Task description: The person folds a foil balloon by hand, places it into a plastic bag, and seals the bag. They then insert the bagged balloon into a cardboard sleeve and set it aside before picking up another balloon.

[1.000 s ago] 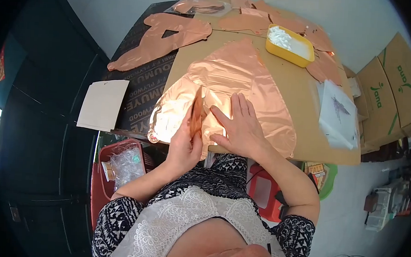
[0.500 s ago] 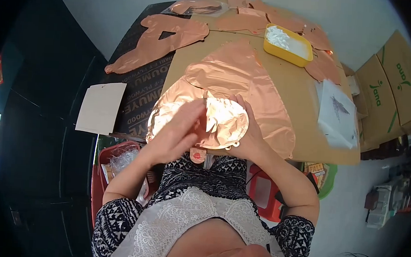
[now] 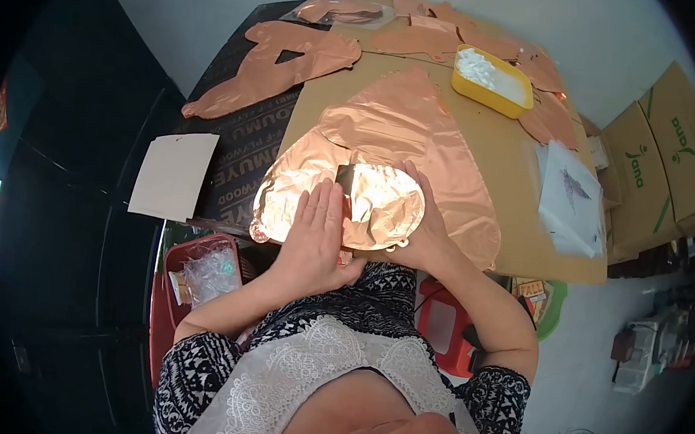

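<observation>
A rose-gold foil balloon (image 3: 401, 113), flat and uninflated, lies across the cardboard, its near end folded over towards me. My left hand (image 3: 312, 235) rests on that near part with fingers stretched out and side by side, palm down on the foil. Around the right edge of the shiny folded section (image 3: 388, 207) is my right hand (image 3: 428, 226); its fingertips show past the upper edge and its thumb is hidden. Small foil tabs stick out along the balloon's lower edge.
Another flat foil balloon (image 3: 265, 73) lies on the dark plywood. A yellow tub (image 3: 490, 98) of white pieces stands at the back right. White card sheets (image 3: 173, 176) lie left, a printed plastic packet (image 3: 571, 199) right. A red bin (image 3: 164, 281) and cardboard boxes (image 3: 633, 167) flank the table.
My left hand, blurred and slanting over the foil before, has come down flat with its fingers pointing away from me. My right hand stays at the right edge.
</observation>
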Motion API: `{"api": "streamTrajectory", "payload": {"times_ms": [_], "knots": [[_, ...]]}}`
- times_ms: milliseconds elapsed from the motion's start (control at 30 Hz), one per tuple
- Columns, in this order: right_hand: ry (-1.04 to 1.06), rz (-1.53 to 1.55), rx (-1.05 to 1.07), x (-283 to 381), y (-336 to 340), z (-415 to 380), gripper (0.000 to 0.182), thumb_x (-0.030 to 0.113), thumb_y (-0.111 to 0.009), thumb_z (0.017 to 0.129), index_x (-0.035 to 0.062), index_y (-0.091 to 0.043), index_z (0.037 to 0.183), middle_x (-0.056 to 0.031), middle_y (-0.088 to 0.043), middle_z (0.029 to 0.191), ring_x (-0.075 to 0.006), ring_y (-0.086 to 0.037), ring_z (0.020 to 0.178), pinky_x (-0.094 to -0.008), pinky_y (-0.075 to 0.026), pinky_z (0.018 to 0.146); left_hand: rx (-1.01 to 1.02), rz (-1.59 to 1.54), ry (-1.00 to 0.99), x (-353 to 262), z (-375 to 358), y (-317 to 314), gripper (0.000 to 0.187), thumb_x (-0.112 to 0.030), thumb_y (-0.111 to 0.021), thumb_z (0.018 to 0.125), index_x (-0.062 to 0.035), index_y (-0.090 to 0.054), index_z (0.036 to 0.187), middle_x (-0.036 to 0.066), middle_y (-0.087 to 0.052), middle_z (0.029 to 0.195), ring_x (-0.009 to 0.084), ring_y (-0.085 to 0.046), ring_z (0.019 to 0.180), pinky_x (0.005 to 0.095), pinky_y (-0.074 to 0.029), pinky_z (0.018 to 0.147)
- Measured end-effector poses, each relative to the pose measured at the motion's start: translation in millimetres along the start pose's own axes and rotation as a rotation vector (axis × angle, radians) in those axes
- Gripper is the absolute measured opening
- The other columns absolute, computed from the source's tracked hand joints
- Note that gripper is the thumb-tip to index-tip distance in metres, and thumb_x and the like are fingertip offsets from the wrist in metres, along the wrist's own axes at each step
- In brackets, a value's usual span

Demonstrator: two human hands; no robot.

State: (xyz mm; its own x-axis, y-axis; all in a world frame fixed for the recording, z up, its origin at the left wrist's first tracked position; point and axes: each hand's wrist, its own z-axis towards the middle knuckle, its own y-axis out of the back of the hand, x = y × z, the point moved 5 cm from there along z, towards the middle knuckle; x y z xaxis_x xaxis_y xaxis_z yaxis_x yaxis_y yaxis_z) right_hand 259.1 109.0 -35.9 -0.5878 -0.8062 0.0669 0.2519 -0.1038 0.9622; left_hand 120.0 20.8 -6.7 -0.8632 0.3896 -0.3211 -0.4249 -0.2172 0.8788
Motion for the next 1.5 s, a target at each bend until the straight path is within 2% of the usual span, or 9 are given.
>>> {"api": "streamTrajectory", "payload": {"times_ms": [233,533,567,667,800,900,1200,1300,1500], "knots": [[-0.014,0.176,0.172,6.7,24.5,2.9,0.086,0.070,-0.056,0.075,0.0185,-0.045,0.144,-0.0081,-0.045,0.148,-0.0392,-0.025,0.142,-0.0491,-0.005,0.120,-0.189,-0.054,0.148,-6.0,4.1,-5.2,0.096,-0.016,-0.076,0.066,0.0123,-0.024,0.142,0.031,-0.046,0.129,0.0454,-0.046,0.120,0.0521,-0.034,0.106],[-0.056,0.059,0.030,5.0,13.7,2.5,0.073,0.059,-0.058,0.084,0.0151,-0.048,0.142,-0.0387,-0.029,0.145,-0.0500,-0.024,0.139,-0.0529,-0.016,0.116,-0.329,-0.082,0.289,13.7,-5.6,7.8,0.076,-0.007,-0.071,0.070,0.0103,-0.035,0.135,0.020,-0.058,0.103,0.0369,-0.054,0.098,0.0492,-0.039,0.091],[-0.057,0.073,0.029,5.7,14.5,2.5,0.069,0.055,-0.056,0.087,0.0166,-0.047,0.143,-0.0405,-0.028,0.145,-0.0524,-0.023,0.139,-0.0548,-0.021,0.114,-0.420,0.061,0.300,8.2,-4.0,18.5,0.060,-0.005,-0.070,0.072,0.0121,-0.047,0.124,0.016,-0.062,0.089,0.0341,-0.059,0.087,0.0469,-0.045,0.083],[-0.040,0.074,0.007,5.8,14.5,2.3,0.069,0.055,-0.057,0.086,0.0164,-0.048,0.142,-0.0396,-0.028,0.145,-0.0526,-0.024,0.138,-0.0545,-0.021,0.113,-0.459,-0.384,0.451,35.4,-15.2,6.2,0.037,-0.004,-0.067,0.076,0.0097,-0.058,0.109,0.015,-0.064,0.079,0.0328,-0.062,0.072,0.0430,-0.050,0.069],[-0.028,0.066,0.003,7.1,16.5,2.7,0.070,0.055,-0.059,0.086,0.0168,-0.047,0.143,-0.0400,-0.028,0.144,-0.0535,-0.025,0.137,-0.0546,-0.022,0.113,-0.479,-0.535,0.554,42.8,-20.3,5.9,0.019,-0.007,-0.063,0.084,0.0033,-0.065,0.100,0.015,-0.068,0.080,0.0229,-0.066,0.068,0.0348,-0.052,0.064],[-0.018,0.070,-0.013,6.4,14.1,2.6,0.069,0.055,-0.059,0.086,0.0178,-0.047,0.143,-0.0404,-0.030,0.142,-0.0536,-0.025,0.136,-0.0550,-0.021,0.113,-0.435,-0.602,0.561,37.2,-17.4,15.9,0.021,-0.004,-0.060,0.087,0.0079,-0.064,0.103,0.011,-0.071,0.089,0.0129,-0.066,0.080,0.0291,-0.052,0.068],[-0.025,0.070,0.042,6.3,11.0,3.4,0.068,0.054,-0.058,0.087,0.0181,-0.046,0.144,-0.0410,-0.028,0.143,-0.0535,-0.022,0.137,-0.0558,-0.017,0.114,-0.464,-0.597,0.611,49.5,-24.6,12.5,0.018,-0.007,-0.058,0.088,0.0064,-0.063,0.099,0.010,-0.067,0.072,0.0113,-0.061,0.064,0.0289,-0.049,0.058],[-0.042,0.065,0.090,6.1,14.4,4.8,0.071,0.055,-0.057,0.087,0.0165,-0.043,0.146,-0.0405,-0.027,0.144,-0.0538,-0.021,0.138,-0.0557,-0.018,0.114,-0.643,-0.685,0.497,54.2,-23.4,12.8,0.018,-0.008,-0.056,0.089,0.0077,-0.064,0.095,0.008,-0.067,0.067,0.0121,-0.061,0.056,0.0280,-0.050,0.053],[-0.048,0.027,0.119,8.4,21.8,9.1,0.075,0.056,-0.057,0.087,0.0110,-0.041,0.145,-0.0398,-0.026,0.145,-0.0541,-0.020,0.139,-0.0556,-0.019,0.114,-0.458,-0.904,0.684,53.0,-27.0,21.2,0.025,-0.010,-0.053,0.091,0.0105,-0.066,0.084,0.012,-0.067,0.064,0.0131,-0.063,0.050,0.0269,-0.051,0.046]]}}
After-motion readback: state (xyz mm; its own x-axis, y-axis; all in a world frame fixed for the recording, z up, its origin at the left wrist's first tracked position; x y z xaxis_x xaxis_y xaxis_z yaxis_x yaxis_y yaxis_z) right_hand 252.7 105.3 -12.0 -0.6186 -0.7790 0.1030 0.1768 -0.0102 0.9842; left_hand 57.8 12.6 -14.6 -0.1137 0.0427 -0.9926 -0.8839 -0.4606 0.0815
